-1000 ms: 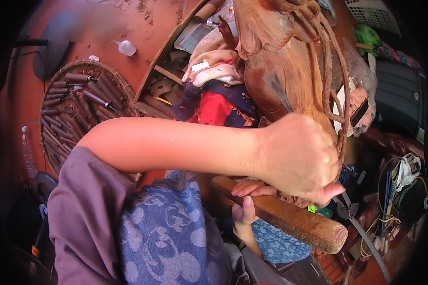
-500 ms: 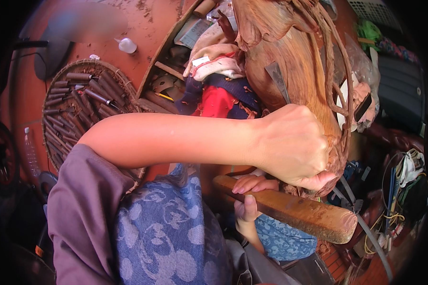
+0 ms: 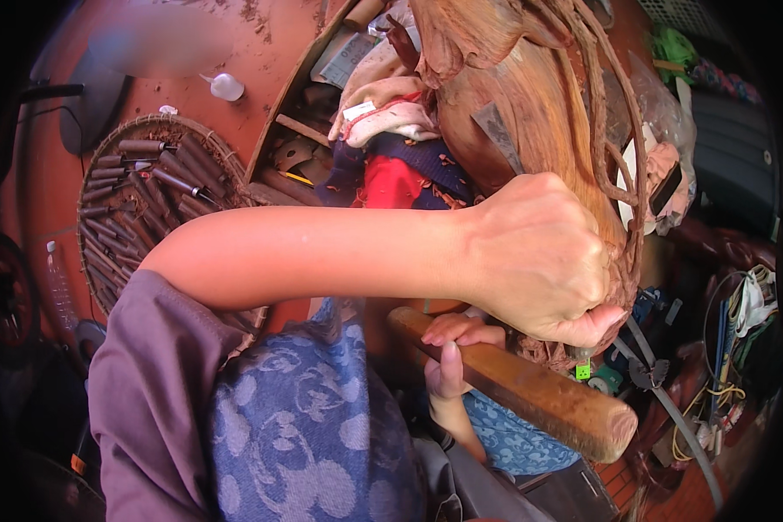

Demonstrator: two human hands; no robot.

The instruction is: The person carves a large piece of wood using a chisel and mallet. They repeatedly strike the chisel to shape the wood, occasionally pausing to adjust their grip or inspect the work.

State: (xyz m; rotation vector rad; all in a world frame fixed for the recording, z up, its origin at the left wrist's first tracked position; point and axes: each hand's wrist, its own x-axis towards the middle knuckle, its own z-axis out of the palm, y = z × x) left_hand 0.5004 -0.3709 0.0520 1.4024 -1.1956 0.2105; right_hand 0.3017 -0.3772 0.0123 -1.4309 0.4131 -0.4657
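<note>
My left hand point(image 3: 539, 261) is closed in a fist at the end of a bare forearm that crosses the view. A flat metal chisel blade point(image 3: 496, 135) sticks out beyond the fist, over the brown wood carving point(image 3: 531, 104); the chisel's handle is hidden in the fingers. Below the fist, my right hand point(image 3: 457, 348) wraps round the narrow end of a thick wooden mallet point(image 3: 548, 383). Its blunt, heavy end points to the lower right, apart from the left fist.
A round woven basket point(image 3: 209, 135) full of chisels point(image 3: 161, 178) lies on the left. A wooden box point(image 3: 261, 143) with cloths and tools stands behind the forearm. Thin carved stems point(image 3: 631, 104) arch along the carving's right side. Cords and cloths point(image 3: 752, 304) clutter the far right.
The mallet's heavy end has swung a little down and to the left, away from the fist. The carving and chisel blade appear slightly further left.
</note>
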